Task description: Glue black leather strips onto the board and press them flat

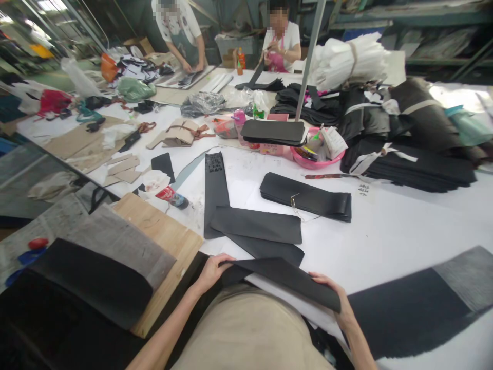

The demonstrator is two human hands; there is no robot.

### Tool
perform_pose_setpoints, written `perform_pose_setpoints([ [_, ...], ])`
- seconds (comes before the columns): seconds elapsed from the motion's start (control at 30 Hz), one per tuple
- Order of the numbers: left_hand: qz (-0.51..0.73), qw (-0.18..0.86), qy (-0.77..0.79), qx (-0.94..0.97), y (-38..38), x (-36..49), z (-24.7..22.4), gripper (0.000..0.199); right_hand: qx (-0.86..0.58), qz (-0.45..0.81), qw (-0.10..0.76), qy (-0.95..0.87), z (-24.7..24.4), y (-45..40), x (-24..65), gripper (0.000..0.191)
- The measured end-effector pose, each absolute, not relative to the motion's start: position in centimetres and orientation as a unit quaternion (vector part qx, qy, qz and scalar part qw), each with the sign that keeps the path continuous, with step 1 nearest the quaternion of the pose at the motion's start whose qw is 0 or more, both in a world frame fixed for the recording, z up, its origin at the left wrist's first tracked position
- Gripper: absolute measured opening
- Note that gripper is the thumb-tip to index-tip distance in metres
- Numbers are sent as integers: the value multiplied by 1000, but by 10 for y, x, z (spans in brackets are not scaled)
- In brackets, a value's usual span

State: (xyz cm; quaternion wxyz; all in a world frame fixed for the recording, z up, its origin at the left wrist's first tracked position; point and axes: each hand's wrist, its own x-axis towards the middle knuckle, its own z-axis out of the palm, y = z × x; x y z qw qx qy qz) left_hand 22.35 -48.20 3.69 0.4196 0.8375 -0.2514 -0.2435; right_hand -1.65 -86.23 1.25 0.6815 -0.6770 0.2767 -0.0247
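A long black strip (285, 275) lies across the table edge close to my body, slanting down to the right. My left hand (213, 272) pinches its left end between thumb and fingers. On its right end, my right hand (332, 290) is closed, fingers on top. Just beyond the strip, several flat black pieces (258, 224) overlap on the white table, one of them reaching away from me. Further right sits a stack of black strips (304, 196) with a small wire-like item on it.
A wooden board (169, 241) and black sheets (92, 277) are at left, a large black sheet (408, 303) at right. Beyond are a pink basket (319, 160), an upright pole (311, 61), tied black bundles (416, 162) and two people (185, 36) working across the table.
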Motion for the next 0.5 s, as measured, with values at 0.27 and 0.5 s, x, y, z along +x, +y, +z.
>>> perform_pose_setpoints([
  [0.27,-280,453,-214,819,-484,223,43,21,-706,0,660,257,27,-869,-10,37],
  [0.5,-323,433,-196,819,-478,222,52,23,-755,-15,585,297,65,-866,18,36],
])
